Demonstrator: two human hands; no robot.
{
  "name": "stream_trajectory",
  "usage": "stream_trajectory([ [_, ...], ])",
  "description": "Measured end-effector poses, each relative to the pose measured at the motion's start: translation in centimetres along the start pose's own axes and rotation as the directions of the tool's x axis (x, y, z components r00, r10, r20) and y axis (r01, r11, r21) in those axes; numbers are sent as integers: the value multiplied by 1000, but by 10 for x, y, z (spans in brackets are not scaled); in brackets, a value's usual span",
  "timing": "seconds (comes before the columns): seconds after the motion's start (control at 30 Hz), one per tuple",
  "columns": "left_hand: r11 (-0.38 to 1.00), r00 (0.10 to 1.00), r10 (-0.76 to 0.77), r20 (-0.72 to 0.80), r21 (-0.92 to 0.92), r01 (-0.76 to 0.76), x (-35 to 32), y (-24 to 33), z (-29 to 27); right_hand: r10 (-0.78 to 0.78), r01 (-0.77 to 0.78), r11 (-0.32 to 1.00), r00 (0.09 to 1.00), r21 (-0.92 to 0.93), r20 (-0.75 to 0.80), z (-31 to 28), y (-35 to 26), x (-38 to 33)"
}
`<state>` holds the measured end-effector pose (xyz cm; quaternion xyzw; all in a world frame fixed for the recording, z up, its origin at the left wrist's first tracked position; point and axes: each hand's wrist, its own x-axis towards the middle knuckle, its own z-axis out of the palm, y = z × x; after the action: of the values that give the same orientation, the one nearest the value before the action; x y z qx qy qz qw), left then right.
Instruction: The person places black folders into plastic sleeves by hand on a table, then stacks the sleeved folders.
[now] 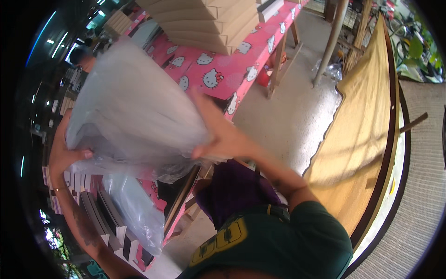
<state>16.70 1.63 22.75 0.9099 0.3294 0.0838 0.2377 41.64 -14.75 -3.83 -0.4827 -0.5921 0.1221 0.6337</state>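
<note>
Plastic bundle up between both hands, not yet set down

The left hand [65, 156] was clamped on the bundle's near left edge, thumb in front, fingers mostly hidden. Below it, grey-and-white book-like blocks [100, 214] stood in a row, untouched. Right of those, beneath the hands, lay another clear plastic packet [132, 204], also untouched. The cloudy plastic bundle [134, 97] itself was held raised between the hands, above the worktop [195, 72] with its pink patterned cover. Beyond the hands, a stack of brown cartons [204, 23] stood on that cover. The right hand [218, 132] gripped the bundle's right side, thumb toward the near corner; blur hid how tightly. As far as could be judged, the lifting was done, while setting the bundle down and letting go were left.
</note>
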Motion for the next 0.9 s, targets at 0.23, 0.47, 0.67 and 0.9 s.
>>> stream_trajectory([
  [0.23,999,998,30,-59,32,-28,1,6,2,138,-114,987,961,111,-240,-32,93,3],
  [0.47,998,998,27,-55,54,-24,10,-5,2,178,-161,983,942,85,-284,24,125,-16],
  [0.67,996,997,46,-57,83,-41,6,-7,-2,-89,50,971,984,-232,-158,46,22,10],
  [0.9,994,997,64,-37,86,-60,4,-15,-5,-117,129,980,989,152,-86,-23,4,41],
])
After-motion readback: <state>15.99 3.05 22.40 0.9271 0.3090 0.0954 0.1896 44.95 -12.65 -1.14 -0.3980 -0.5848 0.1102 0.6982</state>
